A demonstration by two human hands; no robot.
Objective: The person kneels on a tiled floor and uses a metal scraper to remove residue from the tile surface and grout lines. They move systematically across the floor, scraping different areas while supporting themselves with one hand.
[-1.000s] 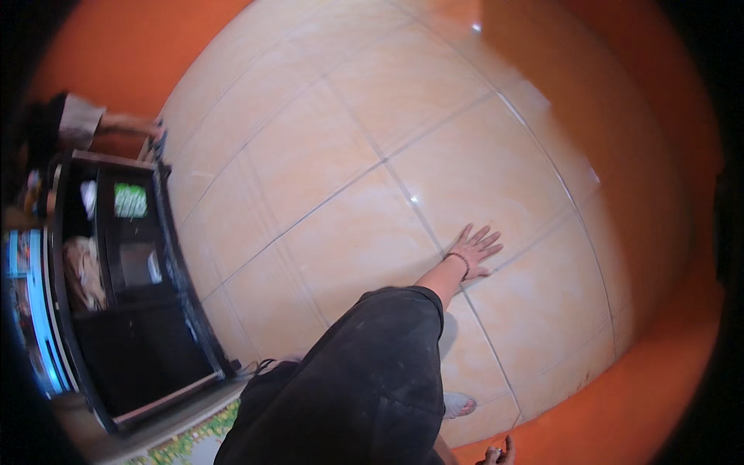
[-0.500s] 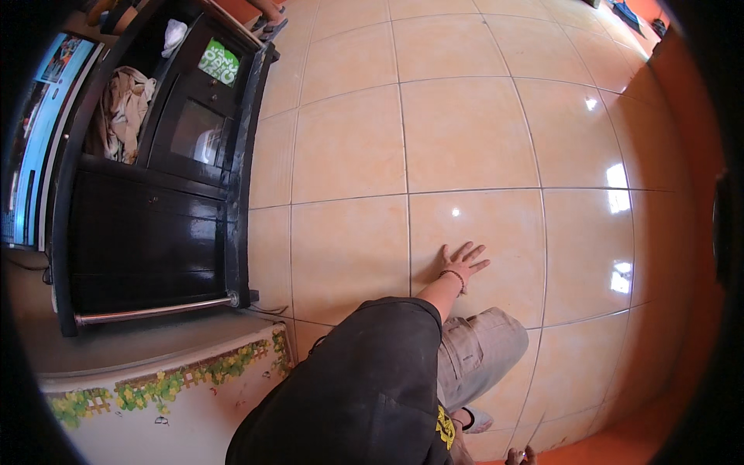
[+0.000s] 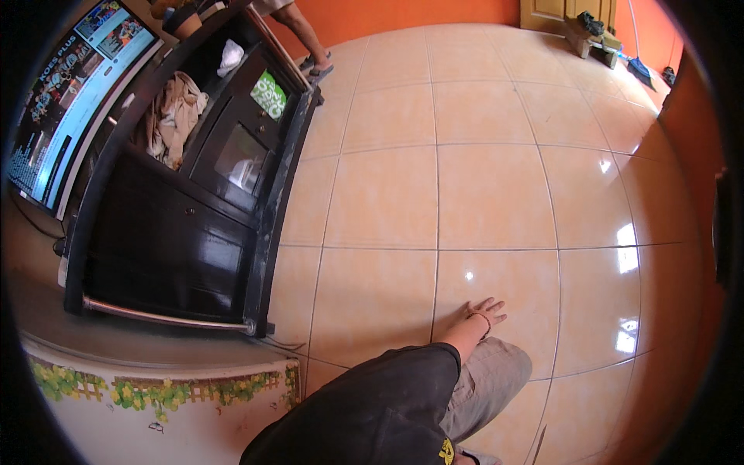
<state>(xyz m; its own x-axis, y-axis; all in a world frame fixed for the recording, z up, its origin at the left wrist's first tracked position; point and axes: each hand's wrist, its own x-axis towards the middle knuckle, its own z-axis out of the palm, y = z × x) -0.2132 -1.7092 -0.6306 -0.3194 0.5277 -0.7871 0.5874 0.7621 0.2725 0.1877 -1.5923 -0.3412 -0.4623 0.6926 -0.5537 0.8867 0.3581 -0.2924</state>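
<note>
Left hand (image 3: 487, 311) has its fingers spread, gripping nothing visible, palm down at the near part of the tiled floor (image 3: 496, 198); contact cannot be judged. The right hand is out of view, its state unknown. A dark cabinet (image 3: 167, 252) stands left, a blue broom (image 3: 640, 72) far right.

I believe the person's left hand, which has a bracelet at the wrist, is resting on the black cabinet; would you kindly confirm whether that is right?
Not quite: the head view shows the left hand, with the bracelet at its wrist, on the tiled floor, not the black cabinet.
</note>
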